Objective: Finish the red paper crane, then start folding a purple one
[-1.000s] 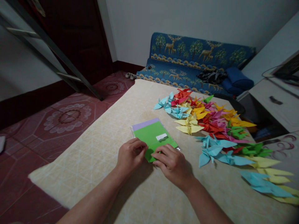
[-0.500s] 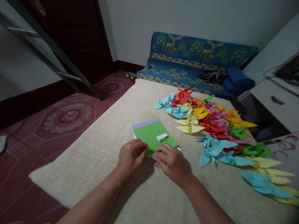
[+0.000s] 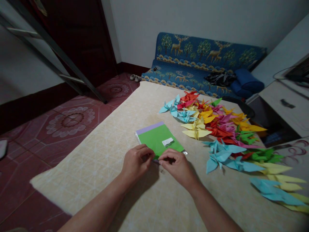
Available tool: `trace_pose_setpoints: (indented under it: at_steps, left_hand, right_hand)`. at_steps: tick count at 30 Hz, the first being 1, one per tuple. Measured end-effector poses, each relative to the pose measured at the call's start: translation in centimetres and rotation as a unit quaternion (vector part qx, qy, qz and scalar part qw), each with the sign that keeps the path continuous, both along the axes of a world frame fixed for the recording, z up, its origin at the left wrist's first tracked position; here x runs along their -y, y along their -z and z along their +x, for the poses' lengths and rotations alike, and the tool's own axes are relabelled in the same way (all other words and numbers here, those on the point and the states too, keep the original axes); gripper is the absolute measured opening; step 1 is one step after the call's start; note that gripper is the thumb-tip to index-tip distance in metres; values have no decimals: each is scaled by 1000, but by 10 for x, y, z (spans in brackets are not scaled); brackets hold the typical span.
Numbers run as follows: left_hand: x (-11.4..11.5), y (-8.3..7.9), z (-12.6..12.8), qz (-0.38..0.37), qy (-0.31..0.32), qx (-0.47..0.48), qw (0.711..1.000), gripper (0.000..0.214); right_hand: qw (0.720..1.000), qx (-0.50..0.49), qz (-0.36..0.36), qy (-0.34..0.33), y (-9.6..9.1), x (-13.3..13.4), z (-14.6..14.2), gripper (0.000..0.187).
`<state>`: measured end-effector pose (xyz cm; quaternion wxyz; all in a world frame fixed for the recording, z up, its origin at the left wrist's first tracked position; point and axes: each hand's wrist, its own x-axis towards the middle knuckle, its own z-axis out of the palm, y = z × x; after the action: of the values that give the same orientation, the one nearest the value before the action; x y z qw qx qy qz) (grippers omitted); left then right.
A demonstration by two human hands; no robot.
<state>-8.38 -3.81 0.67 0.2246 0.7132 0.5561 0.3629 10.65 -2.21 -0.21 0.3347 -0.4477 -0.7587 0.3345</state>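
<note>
A clear plastic packet of square coloured paper point(image 3: 154, 137) lies flat on the table, a green sheet on top and a lilac strip showing along its far edge. A small white label point(image 3: 167, 141) is stuck near its right side. At the near edge of the packet, my left hand point(image 3: 137, 161) pinches with thumb and fingertips. Just beside it, my right hand point(image 3: 177, 167) pinches the same edge, thumb against forefinger. The fingertips of both hands almost meet, and the bit of edge between them is partly hidden.
Many folded paper cranes point(image 3: 217, 129) in several colours spread over the right side of the cloth-covered table point(image 3: 96, 161). Behind stands a blue sofa point(image 3: 188, 64) with deer patterns. A ladder point(image 3: 72, 64) leans at the left, and a white cabinet point(image 3: 285, 103) stands at the right.
My right hand's fingers have curled into a rounder pinch at the packet's near edge. My left hand has shifted slightly right. The packet has hardly moved.
</note>
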Motion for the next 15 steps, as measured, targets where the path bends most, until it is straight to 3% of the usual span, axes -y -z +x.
trace_pose_setpoints:
  at_steps: [10,15]
  left_hand:
    - [-1,0,0,-22,-2,-10,1000,15]
    - [0,-1,1,-26,-1,-7,1000,14]
  right_hand:
    - [998,30,-61,-16,-2,1,0,8]
    - [995,64,-68,-22,-6,4,-2,15]
